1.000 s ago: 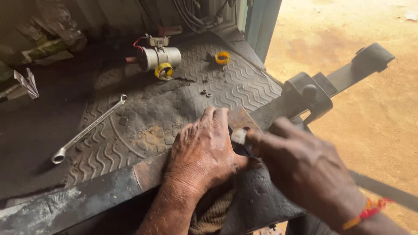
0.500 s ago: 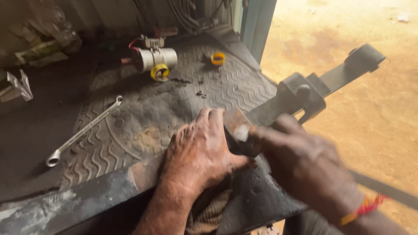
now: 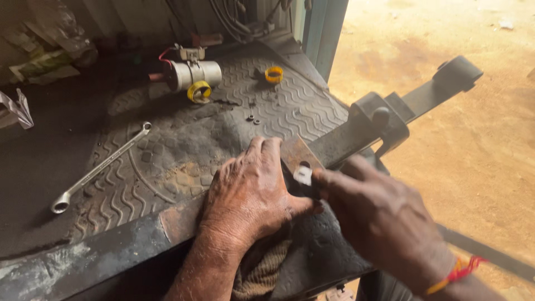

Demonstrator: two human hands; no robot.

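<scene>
My left hand (image 3: 248,195) presses flat on a long rusty steel bar (image 3: 128,245) that runs from the lower left up to a clamp (image 3: 382,122) and a rolled eye (image 3: 460,72) at the upper right. My right hand (image 3: 384,220) pinches a small pale metal piece (image 3: 304,175) against the rusty plate end (image 3: 298,153) just beside my left fingers. A red and yellow thread circles my right wrist. A brown rag (image 3: 259,273) lies under my left wrist.
A ring spanner (image 3: 97,170) lies on the dusty rubber floor mat (image 3: 184,139). Behind it sit a silver cylinder with wires (image 3: 192,73), two yellow tape rolls (image 3: 199,91), small washers (image 3: 253,119) and crumpled paper (image 3: 15,108). Sandy ground (image 3: 457,156) lies to the right.
The view has drifted a little, so everything sits slightly further left. My right hand has shifted the small metal piece slightly along the plate end; my left hand stays pressed on the bar.
</scene>
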